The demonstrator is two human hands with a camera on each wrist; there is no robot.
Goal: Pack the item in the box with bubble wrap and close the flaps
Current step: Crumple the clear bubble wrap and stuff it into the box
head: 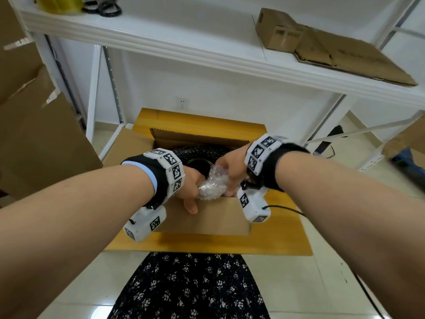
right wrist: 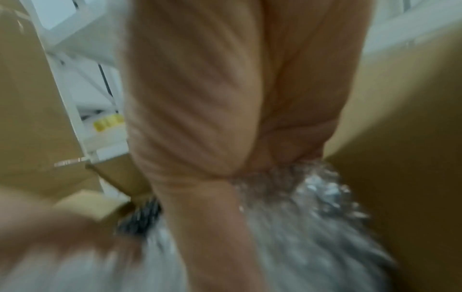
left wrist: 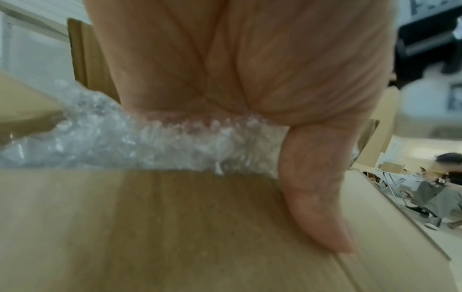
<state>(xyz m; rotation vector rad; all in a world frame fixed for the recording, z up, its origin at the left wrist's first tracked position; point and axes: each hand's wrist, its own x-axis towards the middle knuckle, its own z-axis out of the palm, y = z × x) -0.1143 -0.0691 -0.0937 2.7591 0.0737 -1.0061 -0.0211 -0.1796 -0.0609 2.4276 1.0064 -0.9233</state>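
An open cardboard box (head: 204,219) stands on a small yellow wooden table (head: 280,240). Inside it lies a dark round item (head: 197,153) covered in bubble wrap, mostly hidden by my hands. Over the box's near edge I hold a crumpled wad of clear bubble wrap (head: 212,183). My left hand (head: 192,187) grips its left end, thumb pointing down over the near flap. My right hand (head: 230,166) grips its right end from above. The wad (left wrist: 130,144) runs under my left palm in the left wrist view. It (right wrist: 307,197) appears blurred below my right palm in the right wrist view.
A white metal shelf (head: 161,42) stands behind the table, with flattened cardboard (head: 340,51) on it at right. Large cardboard sheets (head: 34,125) lean at the left. The box's left flap (head: 124,143) and far flap (head: 197,134) stand open. A cable (head: 285,209) trails on the table.
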